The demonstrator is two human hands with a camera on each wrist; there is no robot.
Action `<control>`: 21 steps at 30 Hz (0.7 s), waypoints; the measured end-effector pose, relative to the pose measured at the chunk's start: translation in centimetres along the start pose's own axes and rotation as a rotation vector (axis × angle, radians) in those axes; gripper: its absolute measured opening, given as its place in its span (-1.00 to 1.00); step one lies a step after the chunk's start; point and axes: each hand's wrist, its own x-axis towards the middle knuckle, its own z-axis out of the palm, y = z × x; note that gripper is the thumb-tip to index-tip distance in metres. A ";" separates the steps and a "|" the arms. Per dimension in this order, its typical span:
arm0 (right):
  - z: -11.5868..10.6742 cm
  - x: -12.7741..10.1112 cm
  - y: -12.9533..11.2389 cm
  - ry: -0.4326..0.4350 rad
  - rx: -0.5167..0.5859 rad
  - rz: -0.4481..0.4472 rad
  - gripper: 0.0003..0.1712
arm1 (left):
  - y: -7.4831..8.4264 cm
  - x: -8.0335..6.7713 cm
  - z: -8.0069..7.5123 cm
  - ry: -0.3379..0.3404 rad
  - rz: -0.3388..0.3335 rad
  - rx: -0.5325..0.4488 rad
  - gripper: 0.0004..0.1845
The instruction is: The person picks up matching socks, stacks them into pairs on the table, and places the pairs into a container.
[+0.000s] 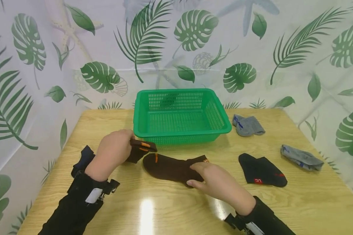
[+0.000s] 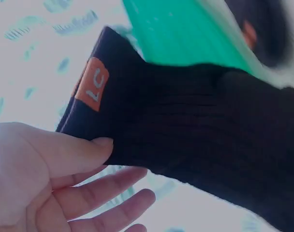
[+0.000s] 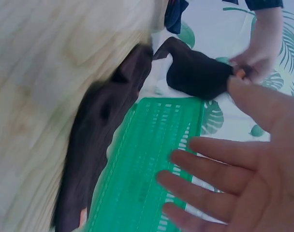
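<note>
Just in front of the green rectangular plastic basket (image 1: 182, 134), I am handling two dark brown fabric socks with orange marks, and I take the step in hand to be sorting out these two together. My left hand (image 1: 115, 151) has one of them, the dark brown sock with the orange LC label (image 2: 195, 121), clamped at its cuff between thumb and fingers, lifted off the pale wood-grain worktop (image 1: 120, 209). The other, a flat-lying dark brown sock (image 1: 170, 168), rests on the worktop with its cuff toward my right hand (image 1: 216, 181).

The next move, as I judge it, calls for my right fingers to come together on that cuff, or to smooth the fabric, while the left pinch stays firm enough that the hanging sock does not fold over on itself.

As for pose, my left thumb lies along the cuff, with the lower fingers loosely extended beneath it. My right hand reaches in from the right, over the cuff end of the lying sock, its fingers apart and gripping nothing; the right wrist view shows them spread and straight. From the head view I cannot tell whether a fingertip grazes the cloth.
</note>
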 end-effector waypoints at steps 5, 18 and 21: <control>0.5 1.2 -1.2 0.180 0.014 -0.023 -0.27 | 4.7 -0.5 0.6 0.032 0.198 -0.032 -0.86; 4.0 1.9 0.8 -0.005 -0.202 -0.026 -0.64 | 5.8 -1.2 7.4 -0.425 0.349 -0.109 -0.48; 4.3 1.5 1.4 0.022 -0.189 -0.065 -0.47 | 4.1 -1.8 7.9 -0.418 0.328 -0.128 -0.41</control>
